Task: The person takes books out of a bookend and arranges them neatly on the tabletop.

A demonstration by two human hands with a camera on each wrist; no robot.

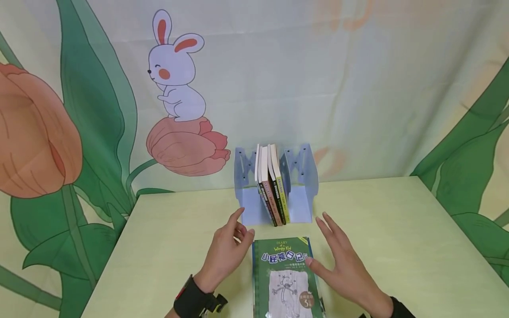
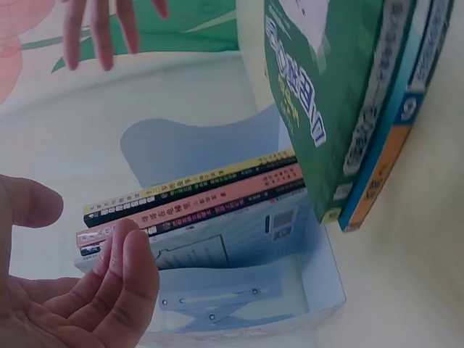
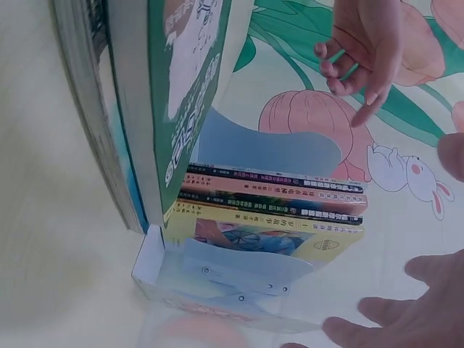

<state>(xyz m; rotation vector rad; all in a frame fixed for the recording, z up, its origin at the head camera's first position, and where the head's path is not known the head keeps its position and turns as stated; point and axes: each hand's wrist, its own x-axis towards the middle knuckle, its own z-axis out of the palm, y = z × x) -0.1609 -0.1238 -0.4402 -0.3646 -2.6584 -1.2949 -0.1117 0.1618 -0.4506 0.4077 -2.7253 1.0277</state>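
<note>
My left hand [image 1: 227, 249] hovers just left of a green-covered comic book [image 1: 260, 282], index finger extended and the others loosely bent, holding nothing. Over the book's right edge, my right hand [image 1: 347, 265] is spread with thumb and fingers apart, also holding nothing. The green book lies on top of a small stack; beneath it shows a book with a blue and orange spine [image 2: 388, 159]. Behind the stack, several thin books [image 1: 274, 190] stand upright, leaning slightly, in a light blue desktop book rack [image 1: 300, 207]. Both wrist views show the rack beyond the stack.
The pale yellow-green tabletop [image 1: 397, 238] extends to both sides of the rack and stack. Behind it hangs a backdrop cloth [image 1: 270, 88] printed with tulips, leaves and a white rabbit. A black band [image 1: 192, 296] is strapped round my left wrist.
</note>
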